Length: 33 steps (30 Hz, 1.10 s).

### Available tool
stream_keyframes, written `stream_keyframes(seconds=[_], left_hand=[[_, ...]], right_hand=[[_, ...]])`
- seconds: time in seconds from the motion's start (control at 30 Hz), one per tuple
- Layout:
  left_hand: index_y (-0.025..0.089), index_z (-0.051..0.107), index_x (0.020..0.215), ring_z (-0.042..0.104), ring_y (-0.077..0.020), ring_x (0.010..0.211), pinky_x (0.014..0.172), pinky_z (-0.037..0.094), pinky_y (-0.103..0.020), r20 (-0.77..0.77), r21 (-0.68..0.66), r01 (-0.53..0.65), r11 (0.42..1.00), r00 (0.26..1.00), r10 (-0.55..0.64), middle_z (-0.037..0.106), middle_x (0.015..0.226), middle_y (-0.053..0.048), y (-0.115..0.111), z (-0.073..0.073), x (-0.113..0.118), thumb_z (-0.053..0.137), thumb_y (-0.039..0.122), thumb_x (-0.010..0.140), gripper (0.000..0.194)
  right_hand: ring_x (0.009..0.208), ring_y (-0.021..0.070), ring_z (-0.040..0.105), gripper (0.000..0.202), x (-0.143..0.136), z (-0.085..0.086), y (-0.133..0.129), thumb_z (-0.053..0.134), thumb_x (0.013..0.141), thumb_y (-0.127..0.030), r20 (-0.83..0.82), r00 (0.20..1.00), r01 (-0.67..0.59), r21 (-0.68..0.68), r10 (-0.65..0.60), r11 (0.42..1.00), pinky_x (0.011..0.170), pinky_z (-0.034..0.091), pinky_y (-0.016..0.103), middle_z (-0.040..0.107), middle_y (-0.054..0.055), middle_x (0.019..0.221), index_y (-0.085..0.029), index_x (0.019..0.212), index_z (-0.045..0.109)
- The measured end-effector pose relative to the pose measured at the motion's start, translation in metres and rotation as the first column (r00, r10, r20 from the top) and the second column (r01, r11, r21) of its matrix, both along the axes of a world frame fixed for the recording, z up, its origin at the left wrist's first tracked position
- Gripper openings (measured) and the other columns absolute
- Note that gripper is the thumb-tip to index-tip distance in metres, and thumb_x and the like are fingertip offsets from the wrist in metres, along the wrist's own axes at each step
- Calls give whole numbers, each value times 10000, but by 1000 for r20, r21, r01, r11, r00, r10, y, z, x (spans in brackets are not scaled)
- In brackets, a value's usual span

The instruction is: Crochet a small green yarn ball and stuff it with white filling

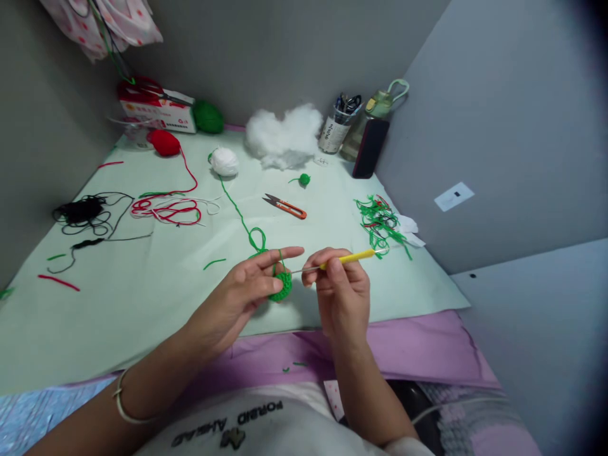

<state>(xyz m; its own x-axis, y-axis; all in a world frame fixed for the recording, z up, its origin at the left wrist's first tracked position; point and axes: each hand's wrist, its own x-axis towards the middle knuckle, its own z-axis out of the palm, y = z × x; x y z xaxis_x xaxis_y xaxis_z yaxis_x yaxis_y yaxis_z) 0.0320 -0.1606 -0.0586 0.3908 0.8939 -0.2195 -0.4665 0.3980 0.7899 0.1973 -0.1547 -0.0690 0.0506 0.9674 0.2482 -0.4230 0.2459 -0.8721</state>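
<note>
A small round green crochet piece is pinched between the thumb and fingers of my left hand, whose index finger points out to the right with green yarn over it. My right hand grips a crochet hook by its yellow handle. The hook's thin metal shaft reaches left to the top edge of the green piece. Green yarn runs from my left hand, through a loop on the table, up to a white ball.
Orange snips lie beyond my hands, near a small green ball. White stuffing, a pen cup, a bottle and a phone stand behind. Yarn scraps lie right; red and black yarn lie left.
</note>
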Motion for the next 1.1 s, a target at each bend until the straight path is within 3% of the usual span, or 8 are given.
stream_keyframes(seconds=[0.13,0.3,0.4,0.7,0.83,0.93,1.0,1.1], left_hand=[[227,767,1270,517,-131,807,760,440,-244,107,-4,43,999,993,-42,613,899,-17,1,-1,-2,742,263,819,453],[267,771,1251,617,-170,1017,985,442,-287,89,19,-14,1000,996,12,721,1061,-33,-3,2,6,783,233,824,428],[268,767,1266,625,-169,1032,1010,442,-292,120,-5,-6,1000,993,7,732,1081,-36,-4,2,8,770,221,824,444],[148,806,1182,495,-133,758,704,484,-234,260,-95,38,995,966,-12,588,819,-27,2,-1,2,723,194,724,467],[212,793,1207,527,-132,823,801,484,-235,43,14,-38,999,998,37,598,893,-13,-3,0,4,742,249,802,410],[311,728,1309,590,-155,1006,967,460,-261,-200,169,-69,983,974,102,661,1035,-2,-8,-1,6,769,264,869,444],[323,697,1348,602,-182,1112,1046,443,-299,-283,228,-45,973,953,111,690,1162,-12,-9,-1,6,776,298,886,470],[301,691,1365,624,-209,1114,995,479,-317,-326,230,-6,973,942,83,712,1170,-39,-9,0,2,744,379,917,458]], right_hand=[[615,90,600,178,1,1,2,692,969,-336,-105,988,-118,-79,109,990,580,521,193,649,-14,697,-224,862,780],[726,108,659,141,-7,-4,0,704,963,-327,-53,991,-121,24,122,992,652,568,215,733,15,864,-242,909,802],[737,123,661,147,-9,-5,0,694,969,-333,-22,993,-113,52,114,992,636,570,227,736,17,861,-253,921,808],[631,89,603,178,1,-1,4,735,937,-363,-101,992,-84,-92,75,992,616,519,201,682,-2,739,-223,838,784],[608,88,570,178,1,-3,2,732,937,-384,-129,987,-109,-115,94,987,591,493,212,691,-6,763,-243,835,768],[747,135,643,159,-2,-6,-1,698,963,-366,53,997,-48,-4,48,999,673,522,265,733,22,865,-259,897,795],[862,167,674,150,-4,-8,-4,680,978,-327,185,983,7,76,-21,997,737,534,294,754,36,918,-264,934,809],[838,153,670,152,-3,-9,-3,662,992,-308,192,980,30,89,-47,996,735,526,287,762,24,910,-271,957,805]])
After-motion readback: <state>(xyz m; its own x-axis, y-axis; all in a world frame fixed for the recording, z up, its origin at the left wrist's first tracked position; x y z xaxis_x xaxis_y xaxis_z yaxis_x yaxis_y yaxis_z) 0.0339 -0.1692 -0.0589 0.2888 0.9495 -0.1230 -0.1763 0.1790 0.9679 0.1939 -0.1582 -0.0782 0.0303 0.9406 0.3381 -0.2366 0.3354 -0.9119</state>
